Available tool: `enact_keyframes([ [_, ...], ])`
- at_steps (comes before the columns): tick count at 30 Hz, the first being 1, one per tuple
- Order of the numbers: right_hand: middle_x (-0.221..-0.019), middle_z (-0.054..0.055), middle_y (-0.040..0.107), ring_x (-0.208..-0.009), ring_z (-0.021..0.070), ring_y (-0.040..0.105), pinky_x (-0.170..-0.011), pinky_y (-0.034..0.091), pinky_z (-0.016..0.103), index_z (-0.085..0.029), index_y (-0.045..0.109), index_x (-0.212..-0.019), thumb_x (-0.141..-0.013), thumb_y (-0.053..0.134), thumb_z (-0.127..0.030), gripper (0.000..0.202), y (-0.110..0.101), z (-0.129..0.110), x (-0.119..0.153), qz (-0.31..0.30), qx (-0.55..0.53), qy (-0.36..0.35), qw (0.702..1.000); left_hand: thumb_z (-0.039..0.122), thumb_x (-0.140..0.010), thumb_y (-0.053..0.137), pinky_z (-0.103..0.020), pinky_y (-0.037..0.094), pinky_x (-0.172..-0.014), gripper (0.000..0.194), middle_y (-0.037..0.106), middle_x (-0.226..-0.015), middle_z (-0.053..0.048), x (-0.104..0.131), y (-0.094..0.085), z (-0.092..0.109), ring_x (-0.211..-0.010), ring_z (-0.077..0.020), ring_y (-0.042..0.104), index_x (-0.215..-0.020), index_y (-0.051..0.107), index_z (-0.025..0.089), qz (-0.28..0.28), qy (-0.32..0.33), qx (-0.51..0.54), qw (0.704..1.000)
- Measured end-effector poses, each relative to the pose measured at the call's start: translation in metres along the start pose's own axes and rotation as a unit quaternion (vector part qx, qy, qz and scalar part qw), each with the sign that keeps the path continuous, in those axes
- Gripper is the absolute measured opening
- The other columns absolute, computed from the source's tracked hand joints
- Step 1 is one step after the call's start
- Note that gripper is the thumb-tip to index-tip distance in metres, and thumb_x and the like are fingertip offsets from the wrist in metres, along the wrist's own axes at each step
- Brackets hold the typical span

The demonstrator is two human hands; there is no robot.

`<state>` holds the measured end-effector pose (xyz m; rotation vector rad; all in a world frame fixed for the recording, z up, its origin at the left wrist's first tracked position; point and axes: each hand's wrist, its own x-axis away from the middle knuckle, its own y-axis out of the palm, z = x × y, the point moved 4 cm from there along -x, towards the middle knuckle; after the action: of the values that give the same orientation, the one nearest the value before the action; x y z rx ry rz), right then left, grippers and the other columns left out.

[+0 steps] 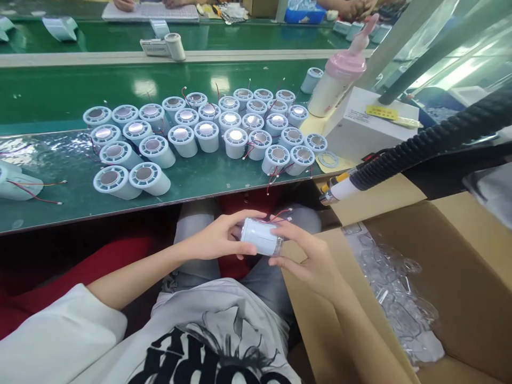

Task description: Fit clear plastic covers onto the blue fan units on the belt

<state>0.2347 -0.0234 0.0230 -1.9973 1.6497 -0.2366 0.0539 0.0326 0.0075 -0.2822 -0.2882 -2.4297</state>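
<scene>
Over my lap, a light-blue cylinder point(259, 237) lies on its side between my two hands. My left hand point(220, 234) is closed around its left end, thumb along the lower side. Around the right end sits a piece of clear plastic point(279, 246), where the fingers and thumb of my right hand point(306, 256) pinch. Thin red wires point(282, 213) with a small white plug stick out past the cylinder's upper edge. Ahead on the green bench, several like cylinders point(207, 136) stand with their ribbed, silver-centred ends up. How far the plastic covers the held cylinder is unclear.
An open cardboard box point(460, 266) at my right holds clear plastic pieces point(400, 293). A black flexible hose point(432, 138) slants above it. A pink-topped bottle point(336, 80) and a white box point(368, 125) stand at the bench's right. Other people's hands point(352, 8) show across the line.
</scene>
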Motion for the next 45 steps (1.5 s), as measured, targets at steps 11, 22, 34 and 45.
enact_keyframes([
  [11,-0.107,0.006,0.068,-0.1,0.0226,0.066,-0.084,0.058,0.038,-0.024,0.055,-0.108,-0.072,0.077,-0.032,0.043,0.001,-0.006,-0.001,-0.031,-0.202,0.121,0.971,0.024,-0.069,0.077,-0.04,0.046,-0.101,0.07,0.051,-0.138,-0.01,0.008,0.0,0.018,-0.123,-0.0278,0.052,-0.133,0.049,0.028,-0.025,0.126,-0.116,0.985],
  [22,-0.099,0.006,0.067,-0.087,0.0196,0.065,-0.071,0.055,0.031,-0.024,0.052,-0.105,-0.071,0.074,-0.042,0.044,0.011,0.004,0.002,-0.039,-0.332,0.223,0.916,0.026,-0.067,0.078,-0.04,0.046,-0.1,0.073,0.052,-0.137,-0.011,0.009,-0.001,0.019,-0.124,-0.0286,0.051,-0.134,0.049,0.028,-0.019,0.151,-0.158,0.976],
  [34,-0.069,-0.001,0.066,-0.055,0.0147,0.066,-0.048,0.054,0.025,-0.02,0.049,-0.092,-0.074,0.064,-0.056,0.043,0.027,0.012,0.004,-0.039,-0.416,0.314,0.853,0.024,-0.069,0.077,-0.042,0.042,-0.105,0.073,0.051,-0.139,-0.011,0.01,-0.002,0.019,-0.127,-0.0283,0.048,-0.135,0.048,0.028,-0.031,0.182,-0.179,0.966],
  [45,-0.053,0.004,0.064,-0.036,0.0101,0.055,-0.031,0.039,0.016,-0.016,0.057,-0.077,-0.072,0.047,-0.076,0.061,0.043,0.01,0.003,-0.099,-0.47,0.392,0.785,0.022,-0.07,0.077,-0.043,0.037,-0.108,0.072,0.046,-0.142,-0.009,0.009,-0.003,0.022,-0.132,-0.0281,0.041,-0.135,0.048,0.031,-0.053,0.211,-0.183,0.959],
])
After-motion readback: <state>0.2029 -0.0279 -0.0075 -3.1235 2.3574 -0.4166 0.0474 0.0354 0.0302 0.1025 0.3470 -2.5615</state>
